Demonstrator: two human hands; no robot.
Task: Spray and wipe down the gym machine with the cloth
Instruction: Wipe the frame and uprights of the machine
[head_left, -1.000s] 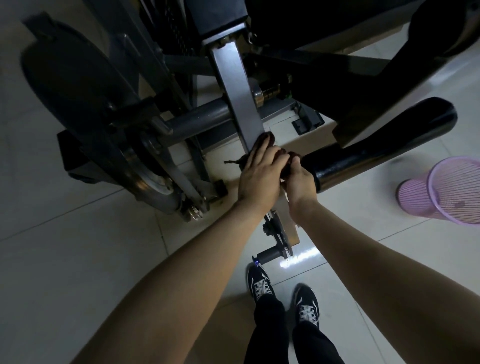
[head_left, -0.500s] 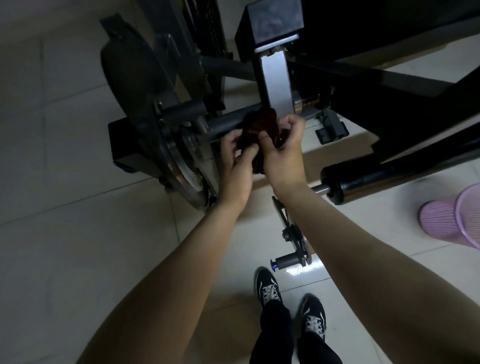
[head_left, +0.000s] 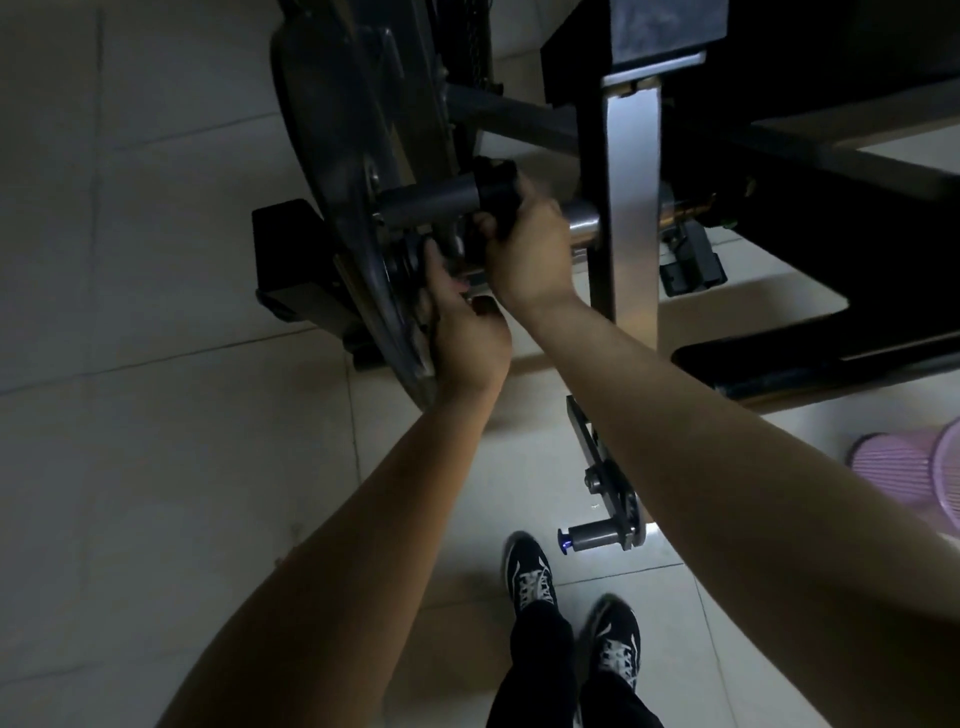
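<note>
right hand (head_left: 530, 254): curled round the dark cloth (head_left: 496, 195), squeezing it onto the machine's grey bar (head_left: 426, 201)
left hand (head_left: 467, 343): fingers bent against the hub (head_left: 402, 265), grip honestly unclear

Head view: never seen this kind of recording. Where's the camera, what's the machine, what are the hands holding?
There is no robot here. The camera sits on a person's head and looks down, so both bare arms come in from the bottom edge and the person's shoes show on the tiled floor.

The dark metal frame across the top is a gym machine. The right hand grips a dark cloth wrapped round the machine's grey horizontal bar, which fits wiping.

The left hand reaches to the hub beside the big disc. The picture is too dim to tell whether it grips anything.

A pink mesh basket stands on the floor at the right edge.
</note>
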